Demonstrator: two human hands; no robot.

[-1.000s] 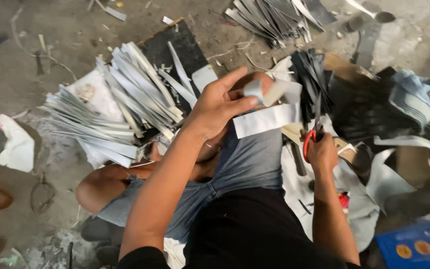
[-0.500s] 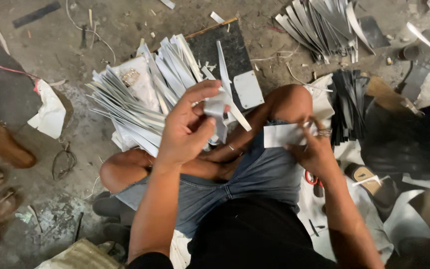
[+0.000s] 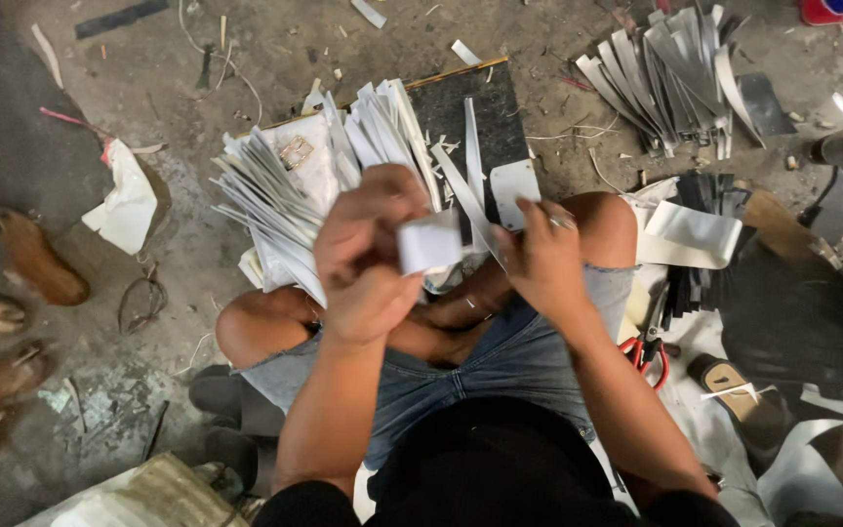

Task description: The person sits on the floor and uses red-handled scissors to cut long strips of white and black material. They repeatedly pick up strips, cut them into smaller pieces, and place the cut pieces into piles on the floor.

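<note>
The left hand (image 3: 368,259) covers most of the small white piece (image 3: 429,242) it holds, so the piece's far edge and full shape cannot be made out. Its fingers are curled tight around that piece, which looks like a flat, stiff, pale cut of sheet. The right hand (image 3: 543,259) meets it from the other side: its fingers (image 3: 519,217) are narrowly bent, pinching the same white piece together with a long thin white strip (image 3: 468,185) that runs up and away from the fingertips. How much of the strip passes under the right palm is hidden.

Just beyond the fingers lies a fanned heap of white strips (image 3: 295,195), thin and glossy, partly resting on a dark rectangular board (image 3: 470,107) with a wooden edge. Farther beyond the right fingers is a second pile of grey strips (image 3: 670,73) on the rough concrete floor (image 3: 187,283). Below the right wrist, red-handled scissors (image 3: 646,351) lie half covered by the forearm.
</note>
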